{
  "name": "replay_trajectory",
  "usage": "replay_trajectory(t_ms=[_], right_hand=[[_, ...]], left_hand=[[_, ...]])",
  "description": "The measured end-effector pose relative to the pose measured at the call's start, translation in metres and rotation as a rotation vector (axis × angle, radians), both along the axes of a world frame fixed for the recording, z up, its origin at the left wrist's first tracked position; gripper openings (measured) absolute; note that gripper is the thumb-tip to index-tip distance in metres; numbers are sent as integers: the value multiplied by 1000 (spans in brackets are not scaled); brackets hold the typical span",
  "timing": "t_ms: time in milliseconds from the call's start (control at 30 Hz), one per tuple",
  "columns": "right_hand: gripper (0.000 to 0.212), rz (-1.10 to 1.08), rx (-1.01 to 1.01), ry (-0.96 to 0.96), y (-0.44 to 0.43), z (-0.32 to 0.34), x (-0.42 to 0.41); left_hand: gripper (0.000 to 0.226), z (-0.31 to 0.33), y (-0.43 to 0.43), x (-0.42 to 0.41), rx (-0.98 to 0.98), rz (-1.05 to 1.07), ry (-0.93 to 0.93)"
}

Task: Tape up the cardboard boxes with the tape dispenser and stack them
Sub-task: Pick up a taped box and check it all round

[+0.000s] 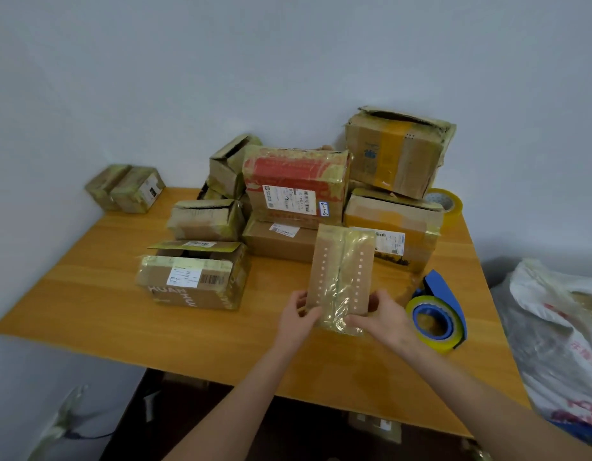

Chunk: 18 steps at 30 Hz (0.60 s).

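Holding taped box (341, 274), red box (294, 171) labelled 3-1-9

Bare left hand (296, 316), bare right hand (384, 317), forearms (241, 387) uncovered down to the frame edge

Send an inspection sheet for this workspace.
Surface: wooden table, boxes crowd its far half.
Job's things: small taped box held upright; blue tape dispenser lying right of it; spare tape roll at the far right edge; front-left box, flaps open.
Clutter: white plastic bag beside the table's right edge.
Hands: left hand and right hand grip the small taped box's lower end.
Cables: thin dark line on the floor, possibly a cable.
Surroundings: plain pale wall.
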State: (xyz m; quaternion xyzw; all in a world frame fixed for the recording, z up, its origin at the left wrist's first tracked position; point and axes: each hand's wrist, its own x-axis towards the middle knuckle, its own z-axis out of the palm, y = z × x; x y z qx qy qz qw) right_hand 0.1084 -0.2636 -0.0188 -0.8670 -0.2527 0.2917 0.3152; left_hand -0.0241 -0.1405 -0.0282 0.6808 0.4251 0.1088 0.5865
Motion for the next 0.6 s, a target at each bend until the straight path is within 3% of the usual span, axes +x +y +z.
replay_trajectory(t_ms=[200,600], right_hand=[[54,149,183,-42,39,36,-28],[56,365,349,-80,177,103,-85]], left_hand=[[42,38,15,-36,203,229,-69],[45,104,128,-117,329,431,-166]])
